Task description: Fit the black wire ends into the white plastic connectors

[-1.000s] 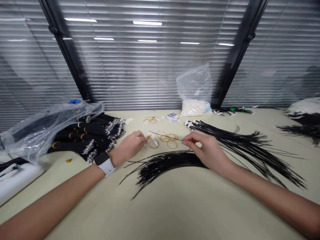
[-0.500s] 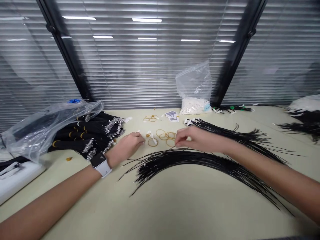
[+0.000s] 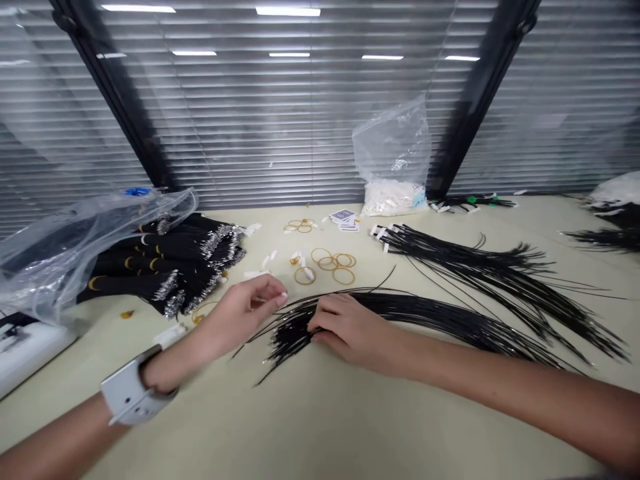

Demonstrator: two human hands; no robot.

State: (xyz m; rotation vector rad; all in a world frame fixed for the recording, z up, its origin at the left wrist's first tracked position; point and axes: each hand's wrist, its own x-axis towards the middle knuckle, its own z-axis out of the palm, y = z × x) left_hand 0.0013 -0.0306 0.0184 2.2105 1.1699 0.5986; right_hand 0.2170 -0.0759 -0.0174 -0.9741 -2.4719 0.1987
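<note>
The left hand [image 3: 245, 310] has its grip pinched on a small white piece [image 3: 284, 295]; the black wire bundle [image 3: 435, 313] lies on the tabletop [image 3: 320, 420], its near tips at about six o'clock from that pinch, its long axis arching from nine o'clock over to four; the right hand [image 3: 350, 327] is the nearer, fingers curled onto the bundle, though I cannot tell whether its grip has closed on any wire; the strands look thin, smooth and springy, with glinting ends; thin amber rubber bands [image 3: 335, 261] loop at twelve o'clock from the right hand; a white-ended bundle [image 3: 460, 267] fans at two; a crinkled clear bag [image 3: 393, 157] stands at one, white pieces inside.
</note>
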